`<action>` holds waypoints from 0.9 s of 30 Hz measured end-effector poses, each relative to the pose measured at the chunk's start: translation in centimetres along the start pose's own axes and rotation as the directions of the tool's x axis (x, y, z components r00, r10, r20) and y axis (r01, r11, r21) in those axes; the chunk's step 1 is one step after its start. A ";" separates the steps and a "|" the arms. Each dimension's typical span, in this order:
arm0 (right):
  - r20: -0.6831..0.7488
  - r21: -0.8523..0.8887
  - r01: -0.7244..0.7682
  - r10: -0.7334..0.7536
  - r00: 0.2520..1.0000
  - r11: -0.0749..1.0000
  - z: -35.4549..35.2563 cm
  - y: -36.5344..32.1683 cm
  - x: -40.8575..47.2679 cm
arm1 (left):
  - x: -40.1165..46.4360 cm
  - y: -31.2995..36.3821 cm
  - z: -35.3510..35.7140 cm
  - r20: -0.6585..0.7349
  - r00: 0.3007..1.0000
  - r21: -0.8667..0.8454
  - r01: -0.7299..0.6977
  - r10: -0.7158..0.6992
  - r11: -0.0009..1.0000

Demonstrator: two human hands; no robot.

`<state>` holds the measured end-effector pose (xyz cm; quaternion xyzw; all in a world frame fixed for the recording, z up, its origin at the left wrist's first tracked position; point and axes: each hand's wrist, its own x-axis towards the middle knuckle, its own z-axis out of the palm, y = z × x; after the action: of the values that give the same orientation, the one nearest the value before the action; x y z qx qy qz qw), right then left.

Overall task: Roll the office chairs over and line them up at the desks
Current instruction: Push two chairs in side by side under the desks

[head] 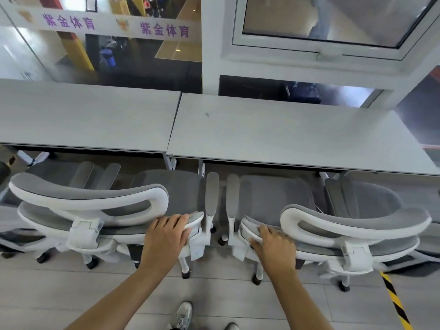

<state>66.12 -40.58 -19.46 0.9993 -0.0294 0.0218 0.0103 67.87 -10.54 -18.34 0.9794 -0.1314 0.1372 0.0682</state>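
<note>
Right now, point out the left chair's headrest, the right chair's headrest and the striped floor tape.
Left chair's headrest (90, 194), head view, on its grey mesh.
Right chair's headrest (357, 220), head view, on its grey mesh.
Striped floor tape (395, 303), head view, on a yellow band.

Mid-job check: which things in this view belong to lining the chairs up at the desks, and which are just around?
Part of the job:
left office chair, left hand on its backrest
right office chair, right hand on its backrest
left desk
right desk

Just around:
window frame
purple-lettered banner on the glass
yellow-black floor tape
</note>
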 end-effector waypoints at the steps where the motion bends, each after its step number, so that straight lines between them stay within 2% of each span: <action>1: -0.002 0.002 0.004 -0.004 1.000 1.000 0.0 -0.1 -0.1 | 0.0 0.0 0.0 -0.002 1.000 -0.001 0.000 0.000 1.000; 15: 0.001 -0.018 -0.014 0.014 1.000 1.000 -0.2 0.8 0.2 | -0.2 -0.4 -0.3 -0.002 1.000 0.002 -0.007 0.007 1.000; 20: 0.095 0.001 -0.037 0.037 0.995 0.999 -0.8 0.7 0.3 | -0.3 -0.3 -0.3 -0.001 1.000 0.008 0.002 -0.002 1.000; 27: 0.084 0.021 -0.051 0.049 0.995 0.998 0.1 0.6 -0.3 | -0.2 -0.2 -0.6 0.029 1.000 -0.006 0.003 -0.003 1.000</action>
<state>65.78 -41.20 -19.52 0.9983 -0.0545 -0.0195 -0.0032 67.57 -10.18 -17.86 0.9813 -0.1314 0.1226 0.0692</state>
